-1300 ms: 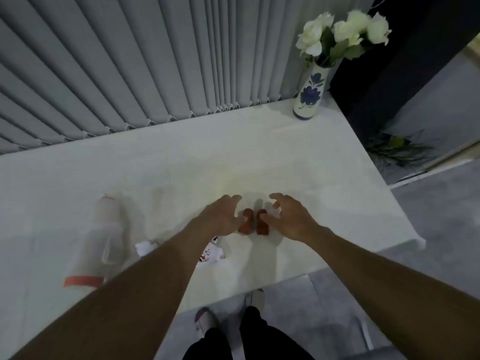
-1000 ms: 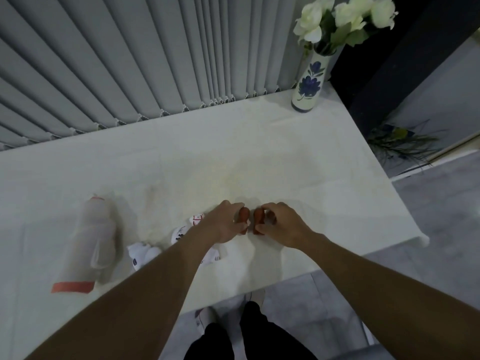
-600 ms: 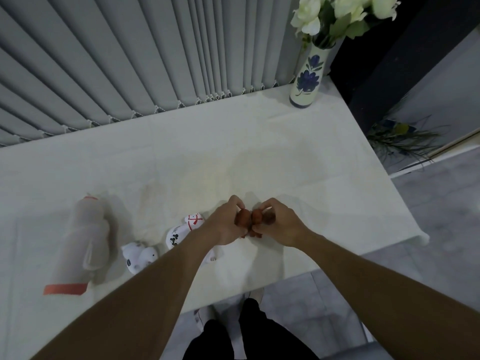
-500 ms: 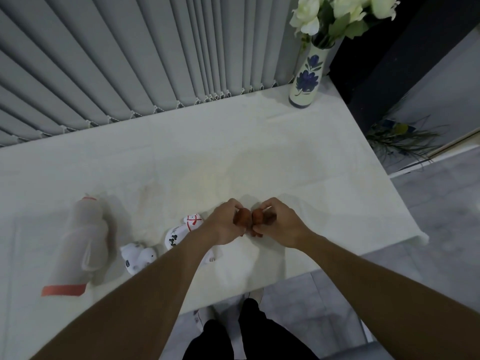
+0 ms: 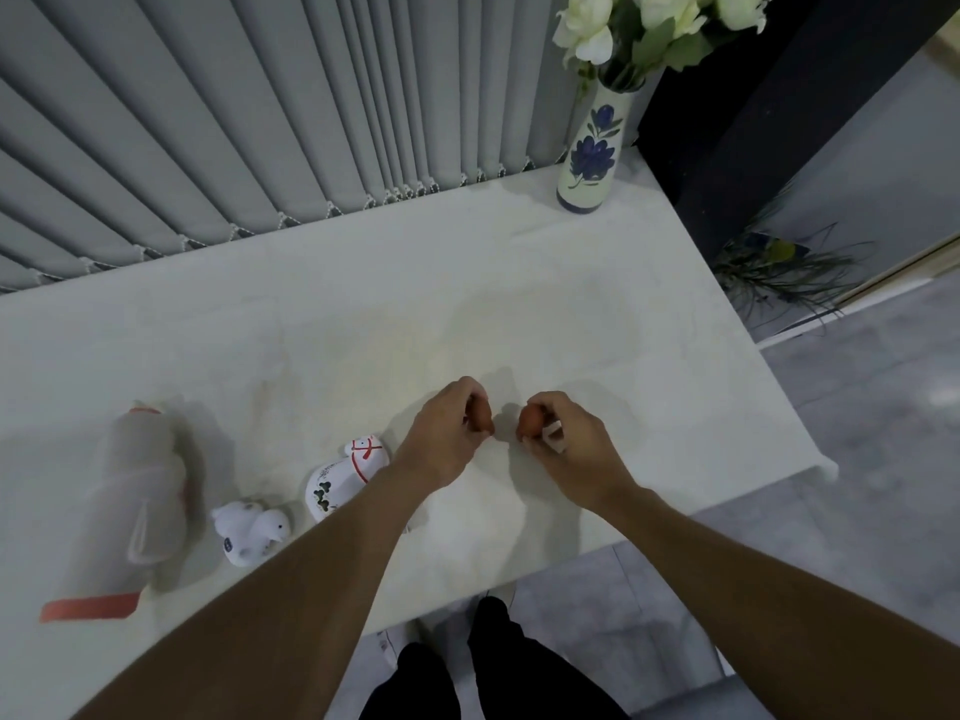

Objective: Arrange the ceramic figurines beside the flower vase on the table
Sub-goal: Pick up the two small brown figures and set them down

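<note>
A small reddish-brown figurine [image 5: 530,421] is pinched in the right hand [image 5: 566,449], and another [image 5: 480,415] is gripped in the left hand [image 5: 447,433], both low over the bench [image 5: 675,356] near its front edge. The flower vase [image 5: 589,153] stands well apart at the far corner. A shallow fingertip hold could be lost during the carry, and the ceramic could be chipped; the vase could be knocked when reached.

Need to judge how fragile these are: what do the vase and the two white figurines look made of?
Vase: likely glazed ceramic, a cream body with painted blue flowers. White bird figurine and white painted figurine: probably glazed ceramic too, smooth white with painted marks. Gloss is hard to confirm in this dim light.
</note>
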A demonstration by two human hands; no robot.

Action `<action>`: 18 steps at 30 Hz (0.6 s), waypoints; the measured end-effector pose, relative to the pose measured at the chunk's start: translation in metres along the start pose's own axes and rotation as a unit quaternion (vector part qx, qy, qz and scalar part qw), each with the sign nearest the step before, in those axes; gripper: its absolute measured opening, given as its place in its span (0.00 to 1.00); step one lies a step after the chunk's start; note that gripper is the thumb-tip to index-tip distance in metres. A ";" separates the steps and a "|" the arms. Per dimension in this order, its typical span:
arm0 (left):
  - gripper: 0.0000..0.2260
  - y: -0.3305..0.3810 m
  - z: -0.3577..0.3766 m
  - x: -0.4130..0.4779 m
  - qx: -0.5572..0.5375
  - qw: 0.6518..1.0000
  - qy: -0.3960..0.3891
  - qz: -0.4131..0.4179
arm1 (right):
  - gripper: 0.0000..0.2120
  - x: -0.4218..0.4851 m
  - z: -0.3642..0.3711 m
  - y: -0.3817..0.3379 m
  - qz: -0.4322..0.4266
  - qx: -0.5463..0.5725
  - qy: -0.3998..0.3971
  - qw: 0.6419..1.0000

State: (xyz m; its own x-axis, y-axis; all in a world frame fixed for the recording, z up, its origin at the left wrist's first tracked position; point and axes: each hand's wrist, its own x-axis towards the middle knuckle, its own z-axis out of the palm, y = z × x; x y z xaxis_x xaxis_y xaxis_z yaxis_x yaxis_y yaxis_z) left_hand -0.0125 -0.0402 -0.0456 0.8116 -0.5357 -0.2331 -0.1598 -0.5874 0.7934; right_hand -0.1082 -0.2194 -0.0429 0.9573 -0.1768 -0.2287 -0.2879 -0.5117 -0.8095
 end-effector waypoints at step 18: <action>0.32 -0.002 -0.010 -0.009 0.086 0.991 -0.078 -0.067 | 0.32 -0.004 0.007 0.002 0.088 -0.070 -0.035 0.993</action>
State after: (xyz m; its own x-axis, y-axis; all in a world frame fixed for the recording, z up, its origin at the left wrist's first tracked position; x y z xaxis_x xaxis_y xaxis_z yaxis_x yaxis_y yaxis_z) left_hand -0.0134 -0.0280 -0.0398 0.7374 -0.5258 -0.4241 -0.1618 -0.7470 0.6448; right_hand -0.1125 -0.2142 -0.0475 0.8903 -0.2174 -0.4002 -0.4464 -0.5904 -0.6724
